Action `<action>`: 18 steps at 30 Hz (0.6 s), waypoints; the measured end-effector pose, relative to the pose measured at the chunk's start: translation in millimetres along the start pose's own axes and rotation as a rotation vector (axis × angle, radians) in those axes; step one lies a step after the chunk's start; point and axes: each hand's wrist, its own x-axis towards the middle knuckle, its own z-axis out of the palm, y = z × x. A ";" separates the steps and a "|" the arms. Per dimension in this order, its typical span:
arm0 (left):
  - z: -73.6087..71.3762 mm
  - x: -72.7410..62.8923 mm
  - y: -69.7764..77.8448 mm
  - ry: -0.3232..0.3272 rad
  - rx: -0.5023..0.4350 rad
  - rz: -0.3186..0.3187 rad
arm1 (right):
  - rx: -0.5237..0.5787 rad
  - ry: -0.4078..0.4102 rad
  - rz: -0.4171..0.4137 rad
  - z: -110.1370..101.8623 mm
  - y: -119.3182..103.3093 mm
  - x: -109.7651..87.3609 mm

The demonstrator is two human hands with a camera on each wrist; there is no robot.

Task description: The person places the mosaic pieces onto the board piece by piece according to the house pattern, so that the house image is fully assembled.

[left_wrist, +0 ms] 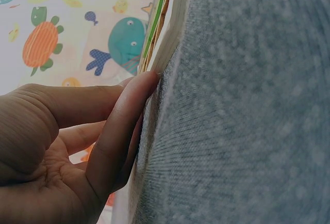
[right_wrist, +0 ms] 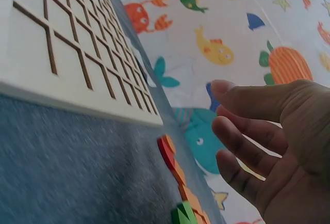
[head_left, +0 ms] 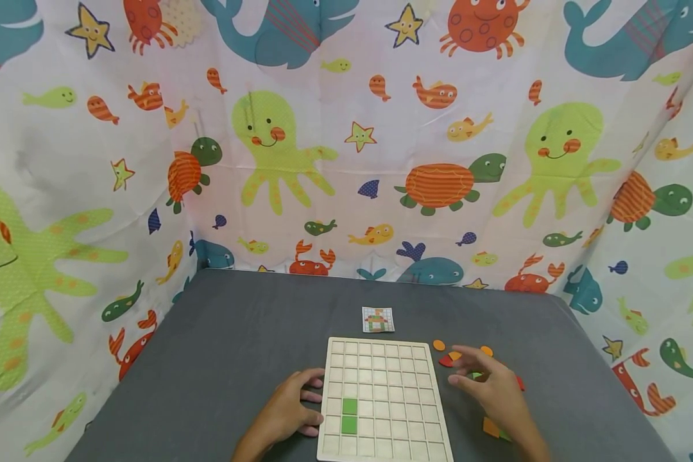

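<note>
A pale wooden grid board (head_left: 395, 398) lies on the grey tabletop. Two green square tiles (head_left: 349, 425) sit one above the other in its second column from the left. My left hand (head_left: 285, 407) rests at the board's left edge, thumb and fingertips against the rim. In the left wrist view, the fingers (left_wrist: 121, 115) reach the board's side. To the right of the board, my right hand (head_left: 493, 388) hovers over loose tiles with nothing in its grasp. Its fingers (right_wrist: 247, 131) are loosely bent, the thumb apart from them. Some tiles are hidden beneath this hand.
Behind the board lies a small pattern card (head_left: 378, 319) with a coloured grid picture. Loose pieces right of the board include an orange disc (head_left: 439, 345), a red piece (head_left: 446, 361) and an orange tile (head_left: 490, 427). A sea-animal curtain (head_left: 323, 147) surrounds the table.
</note>
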 end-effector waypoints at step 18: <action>0.1 -0.7 0.7 -0.004 -0.007 -0.004 | -0.105 -0.092 0.175 -29.8 23.9 4.5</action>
